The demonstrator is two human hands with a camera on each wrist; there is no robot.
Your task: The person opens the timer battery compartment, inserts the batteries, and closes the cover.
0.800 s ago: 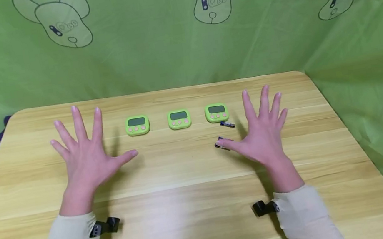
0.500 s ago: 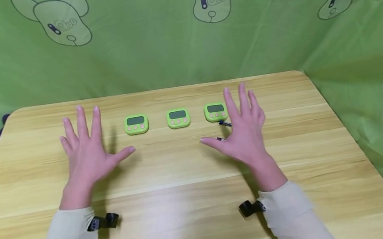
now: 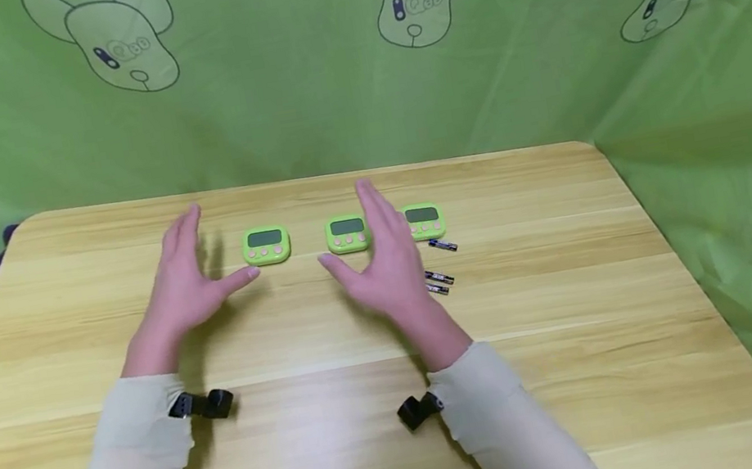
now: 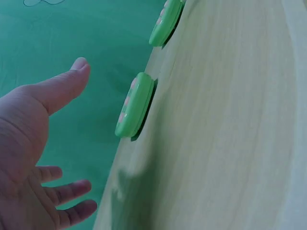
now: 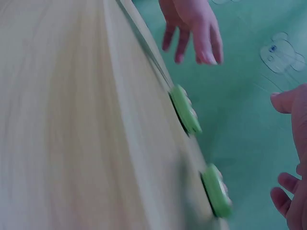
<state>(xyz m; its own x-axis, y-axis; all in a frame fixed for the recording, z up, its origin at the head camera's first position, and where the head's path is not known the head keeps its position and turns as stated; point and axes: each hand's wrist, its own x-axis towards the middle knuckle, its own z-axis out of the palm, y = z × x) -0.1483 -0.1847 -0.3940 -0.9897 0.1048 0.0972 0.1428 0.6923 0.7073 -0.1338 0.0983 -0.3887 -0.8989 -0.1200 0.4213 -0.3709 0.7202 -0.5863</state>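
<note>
Three green digital timers with grey screens and pink buttons lie in a row: a left timer (image 3: pixel 266 246), a middle timer (image 3: pixel 346 235) and a right timer (image 3: pixel 424 221). My left hand (image 3: pixel 182 290) hovers left of the left timer, fingers extended and thumb pointing toward it. Above the table near the middle timer is my right hand (image 3: pixel 388 270), which holds nothing. It hides the edges of the middle and right timers. In the left wrist view, the thumb (image 4: pixel 62 88) is apart from the nearest timer (image 4: pixel 135 106).
One small dark battery (image 3: pixel 442 245) lies just below the right timer. Two more, an upper battery (image 3: pixel 440 278) and a lower battery (image 3: pixel 438 289), lie nearer, partly behind my right hand. Green fabric (image 3: pixel 294 99) hangs behind the wooden table (image 3: pixel 324 459).
My right hand has swept left from beside the right timer to near the middle one, uncovering the batteries. My left hand has turned inward, its fingers drawn closer together. The timers have stayed put.
</note>
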